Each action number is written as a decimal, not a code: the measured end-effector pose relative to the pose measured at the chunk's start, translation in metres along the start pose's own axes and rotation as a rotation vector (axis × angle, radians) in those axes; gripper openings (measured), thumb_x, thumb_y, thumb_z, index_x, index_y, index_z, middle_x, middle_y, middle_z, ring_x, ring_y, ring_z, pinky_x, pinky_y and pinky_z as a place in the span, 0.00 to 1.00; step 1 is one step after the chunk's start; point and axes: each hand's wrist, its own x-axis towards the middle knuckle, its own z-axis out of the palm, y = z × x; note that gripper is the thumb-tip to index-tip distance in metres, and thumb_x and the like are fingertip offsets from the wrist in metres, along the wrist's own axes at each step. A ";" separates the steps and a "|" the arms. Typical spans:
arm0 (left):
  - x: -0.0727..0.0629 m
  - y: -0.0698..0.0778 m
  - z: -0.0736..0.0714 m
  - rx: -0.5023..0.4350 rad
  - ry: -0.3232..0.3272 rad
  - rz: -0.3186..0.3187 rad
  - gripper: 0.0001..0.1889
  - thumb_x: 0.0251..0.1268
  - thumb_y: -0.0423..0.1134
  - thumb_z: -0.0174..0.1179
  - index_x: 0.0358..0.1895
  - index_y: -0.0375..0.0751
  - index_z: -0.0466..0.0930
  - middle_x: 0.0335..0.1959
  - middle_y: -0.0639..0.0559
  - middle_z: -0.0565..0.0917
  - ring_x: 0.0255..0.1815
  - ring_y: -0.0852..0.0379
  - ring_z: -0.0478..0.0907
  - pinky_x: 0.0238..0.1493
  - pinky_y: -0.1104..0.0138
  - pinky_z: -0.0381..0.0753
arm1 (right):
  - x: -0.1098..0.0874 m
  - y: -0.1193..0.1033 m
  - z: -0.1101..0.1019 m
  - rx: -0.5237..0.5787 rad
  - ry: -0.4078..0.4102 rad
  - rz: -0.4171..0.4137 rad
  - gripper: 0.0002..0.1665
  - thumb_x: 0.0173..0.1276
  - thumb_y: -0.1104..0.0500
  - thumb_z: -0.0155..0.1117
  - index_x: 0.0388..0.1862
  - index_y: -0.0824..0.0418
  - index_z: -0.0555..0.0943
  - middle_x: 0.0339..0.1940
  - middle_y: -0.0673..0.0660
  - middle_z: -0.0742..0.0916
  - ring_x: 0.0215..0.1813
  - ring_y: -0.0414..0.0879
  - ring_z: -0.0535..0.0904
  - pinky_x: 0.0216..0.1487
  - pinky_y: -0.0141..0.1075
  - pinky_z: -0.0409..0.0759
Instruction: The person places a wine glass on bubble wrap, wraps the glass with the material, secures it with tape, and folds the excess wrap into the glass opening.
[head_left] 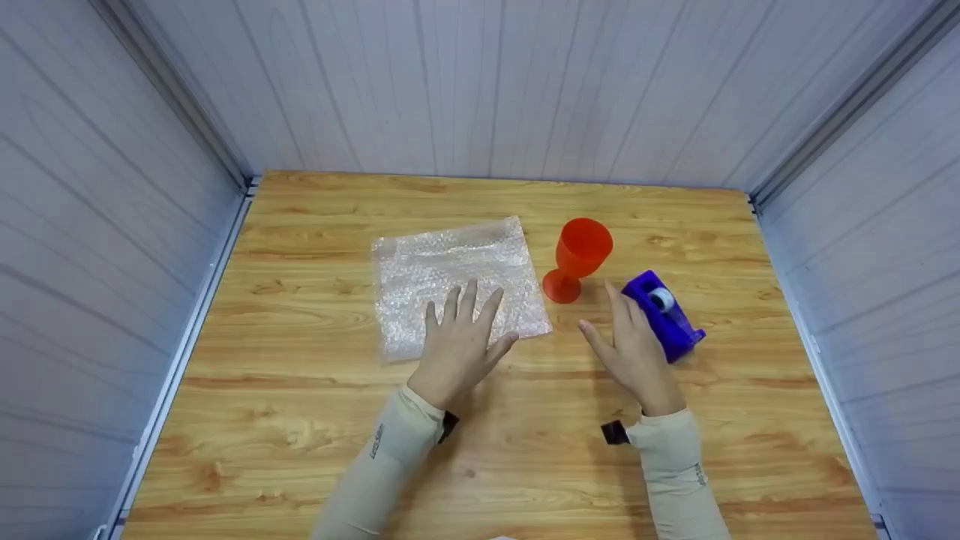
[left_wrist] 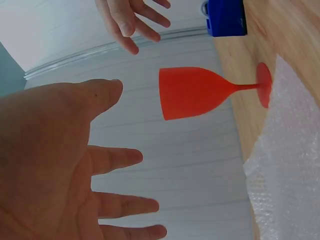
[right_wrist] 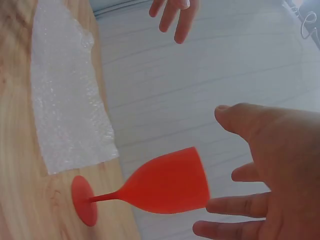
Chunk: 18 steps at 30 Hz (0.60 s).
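A red plastic goblet [head_left: 583, 249] stands upright on the table, just right of a flat sheet of bubble wrap [head_left: 405, 292]. With fingers spread, my left hand [head_left: 457, 349] hovers over the near part of the sheet and holds nothing. My right hand [head_left: 634, 352], also empty with its fingers extended, is raised between the goblet and a blue tape dispenser [head_left: 679, 341]. In the right wrist view the goblet [right_wrist: 167, 182] appears close by the fingertips of the right hand [right_wrist: 280, 175]. The left wrist view shows the goblet [left_wrist: 195, 93] beyond the left thumb.
The wood-grain table [head_left: 285, 450] is enclosed by pale panelled walls [head_left: 465, 90] at the back and both sides. A roll of tape [head_left: 661, 300] sits in the dispenser. Small dark wrist cameras [head_left: 615, 433] stick out by the sleeves.
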 end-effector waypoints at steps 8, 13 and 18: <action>0.000 -0.025 0.013 -0.033 0.079 -0.002 0.32 0.75 0.58 0.53 0.73 0.43 0.66 0.71 0.33 0.66 0.67 0.34 0.68 0.54 0.42 0.76 | 0.011 0.019 0.023 0.185 0.058 0.011 0.35 0.75 0.48 0.62 0.73 0.62 0.66 0.58 0.63 0.80 0.56 0.58 0.79 0.53 0.53 0.79; 0.001 -0.050 0.020 -0.069 0.103 -0.050 0.28 0.73 0.49 0.59 0.70 0.41 0.69 0.69 0.32 0.68 0.64 0.33 0.70 0.49 0.43 0.80 | 0.023 0.036 0.043 0.301 0.135 -0.001 0.26 0.73 0.58 0.65 0.65 0.68 0.73 0.50 0.64 0.85 0.47 0.57 0.83 0.46 0.49 0.83; 0.004 -0.081 0.031 -0.095 0.102 -0.100 0.24 0.71 0.41 0.62 0.67 0.39 0.73 0.66 0.33 0.71 0.61 0.33 0.73 0.49 0.44 0.81 | 0.036 0.049 0.059 0.361 0.177 0.040 0.21 0.71 0.63 0.66 0.59 0.72 0.77 0.45 0.63 0.87 0.44 0.54 0.84 0.46 0.46 0.82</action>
